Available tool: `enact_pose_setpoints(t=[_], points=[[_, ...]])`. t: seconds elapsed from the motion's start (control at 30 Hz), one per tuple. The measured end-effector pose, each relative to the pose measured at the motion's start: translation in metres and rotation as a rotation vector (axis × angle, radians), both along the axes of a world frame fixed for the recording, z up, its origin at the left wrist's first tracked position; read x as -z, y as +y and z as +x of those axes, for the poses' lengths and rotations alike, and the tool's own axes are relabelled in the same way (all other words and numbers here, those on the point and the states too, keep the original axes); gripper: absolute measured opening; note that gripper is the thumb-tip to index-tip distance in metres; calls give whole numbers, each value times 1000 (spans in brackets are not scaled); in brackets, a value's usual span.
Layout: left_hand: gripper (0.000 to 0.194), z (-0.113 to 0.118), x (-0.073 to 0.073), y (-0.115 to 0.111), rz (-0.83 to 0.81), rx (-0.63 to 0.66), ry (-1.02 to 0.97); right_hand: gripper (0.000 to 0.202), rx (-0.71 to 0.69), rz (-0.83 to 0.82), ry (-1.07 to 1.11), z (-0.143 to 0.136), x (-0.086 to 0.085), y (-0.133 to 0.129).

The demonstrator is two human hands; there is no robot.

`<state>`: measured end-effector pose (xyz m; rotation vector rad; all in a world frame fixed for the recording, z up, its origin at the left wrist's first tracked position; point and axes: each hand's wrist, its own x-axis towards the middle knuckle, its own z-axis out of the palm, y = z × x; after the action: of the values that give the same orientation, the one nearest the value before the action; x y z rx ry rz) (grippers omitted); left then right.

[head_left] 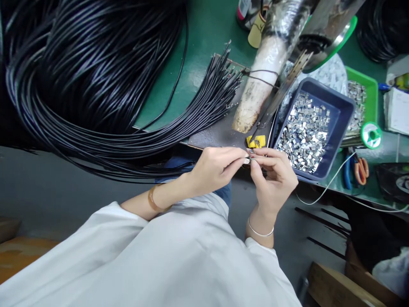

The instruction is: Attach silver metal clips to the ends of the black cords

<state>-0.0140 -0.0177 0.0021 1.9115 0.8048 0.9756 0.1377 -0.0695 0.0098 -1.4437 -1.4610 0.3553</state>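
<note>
My left hand is closed in a pinch around the end of a black cable, whose length runs off to the left beneath the wrist. Fingertip to fingertip with it, my right hand pinches the thin wires at the cable's tip. A hint of green shows between the fingers; the rest there is too small to make out. Just beyond my fingertips lies a yellow block, with the dark tip of a metal tool above it. Many more black cables fan out with their stripped ends on a grey board.
A dark blue bin of small metal connector shells stands right of my hands, a green bin behind it. A wrapped white cylinder leans over the board. Solder spool and orange-handled pliers lie at right. A large cable coil fills the left.
</note>
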Motion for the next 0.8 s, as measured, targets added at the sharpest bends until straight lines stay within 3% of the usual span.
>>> enact_pose_setpoints(t=[0.13,0.23,0.47,0.53,0.67,0.8], points=[[16,2,-5,-2,-542,133,-287,6,48,54,77,-6,3,2],[14,1,-8,3,-756,120,-382,9,134,144,73,-7,2,3],[12,5,-6,12,-787,14,-450,25,82,345,-263,-8,3,0],[12,5,-5,13,-771,7,-441,25,70,340,-248,-9,7,2],[9,5,-2,15,-745,-7,-426,18,38,237,-9,-7,13,7],[12,6,-1,17,-709,-16,-425,14,19,246,-100,-2,14,10]])
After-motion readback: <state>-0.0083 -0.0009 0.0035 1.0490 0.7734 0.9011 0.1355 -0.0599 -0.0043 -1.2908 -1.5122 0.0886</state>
